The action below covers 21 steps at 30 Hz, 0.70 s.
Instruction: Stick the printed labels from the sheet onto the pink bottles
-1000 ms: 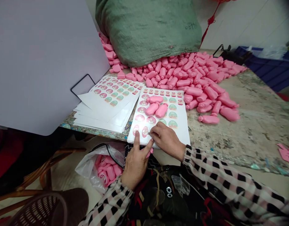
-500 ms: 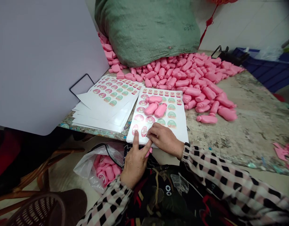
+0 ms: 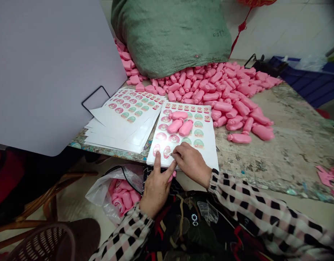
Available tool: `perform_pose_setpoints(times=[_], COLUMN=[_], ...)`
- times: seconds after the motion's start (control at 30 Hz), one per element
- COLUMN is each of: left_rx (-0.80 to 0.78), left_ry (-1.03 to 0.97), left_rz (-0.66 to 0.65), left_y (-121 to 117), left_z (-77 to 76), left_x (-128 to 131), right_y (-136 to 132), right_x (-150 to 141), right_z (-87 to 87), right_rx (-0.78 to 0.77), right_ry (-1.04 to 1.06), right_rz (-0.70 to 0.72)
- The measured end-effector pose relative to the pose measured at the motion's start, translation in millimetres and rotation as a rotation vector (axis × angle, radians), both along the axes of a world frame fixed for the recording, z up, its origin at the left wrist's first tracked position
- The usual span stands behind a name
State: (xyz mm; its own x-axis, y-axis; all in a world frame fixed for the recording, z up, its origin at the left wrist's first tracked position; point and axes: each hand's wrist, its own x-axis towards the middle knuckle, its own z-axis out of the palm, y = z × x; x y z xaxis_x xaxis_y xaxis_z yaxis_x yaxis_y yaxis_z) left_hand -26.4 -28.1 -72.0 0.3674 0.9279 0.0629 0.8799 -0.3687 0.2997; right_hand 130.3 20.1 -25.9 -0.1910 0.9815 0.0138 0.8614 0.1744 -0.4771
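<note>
A stack of sticker sheets (image 3: 210, 159) lies at the table's front edge, printed with pink and green labels. My left hand (image 3: 156, 186) rests over its near edge, with the index finger stretched onto the sheet beside an oval pink sticker (image 3: 156, 148). Under that hand's thumb shows the end of a small pink bottle (image 3: 172, 176), held by curled fingers mostly out of sight. With thumb and index finger pinched, my right hand (image 3: 192, 161) is at the right edge of a second oval sticker (image 3: 166, 152). Several pink bottles (image 3: 174, 125) lie on the sheet just beyond.
More sticker sheets (image 3: 115, 139) are fanned out at left beside a large grey panel (image 3: 53, 72). A heap of pink bottles (image 3: 226, 90) spreads before a green sack (image 3: 172, 36). Below the table edge hangs a clear bag (image 3: 101, 192) of pink pieces. A blue crate (image 3: 316, 83) stands at right.
My right fingertips have shifted very slightly at the sticker's edge. My left hand stays in place, and the view has moved a touch.
</note>
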Motion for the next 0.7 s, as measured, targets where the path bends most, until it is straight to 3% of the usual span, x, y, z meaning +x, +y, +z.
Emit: perform_pose_setpoints(times=[0.37, 0.7], left_rx=[-0.003, -0.005], left_ry=[0.005, -0.007], left_rz=[0.001, 0.002], left_y=[0.1, 0.3], left_z=[-1.7, -2.9], left_x=[-0.2, -0.4], right_y=[-0.4, 4.1], right_x=[-8.1, -8.1], right_z=[-4.3, -5.2], right_rx=[0.024, 0.025], right_ry=[0.001, 0.013], right_rz=[-0.113, -0.103])
